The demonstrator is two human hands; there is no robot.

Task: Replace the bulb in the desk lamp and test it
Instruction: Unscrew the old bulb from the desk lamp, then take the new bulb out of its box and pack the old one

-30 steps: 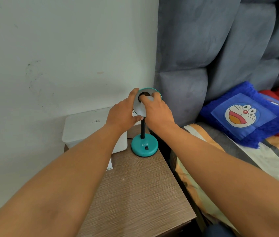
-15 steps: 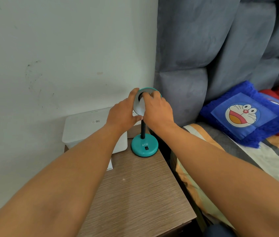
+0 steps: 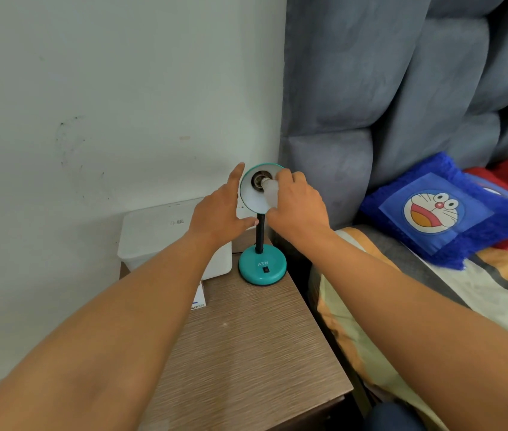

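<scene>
A small teal desk lamp [image 3: 262,267] stands at the back right of the wooden bedside table [image 3: 246,343], its shade [image 3: 254,197] tilted towards me with a white inside. The dark socket [image 3: 258,179] shows bare in the shade's centre. My right hand [image 3: 296,206] holds a frosted white bulb [image 3: 270,191] just in front of the socket, its metal base pointing at the opening. Just left of the shade, my left hand [image 3: 220,214] has its fingers spread and grips nothing. A black switch [image 3: 265,269] sits on the lamp's base.
A white lidded plastic box [image 3: 159,234] stands behind my left forearm against the wall. A small printed carton [image 3: 199,301] lies beside it. To the right is a bed with a grey padded headboard [image 3: 402,104] and a blue cartoon cushion [image 3: 439,213].
My right hand has drawn the bulb out of the shade, so the socket now shows. My left hand has let go of the shade's rim and moved slightly left.
</scene>
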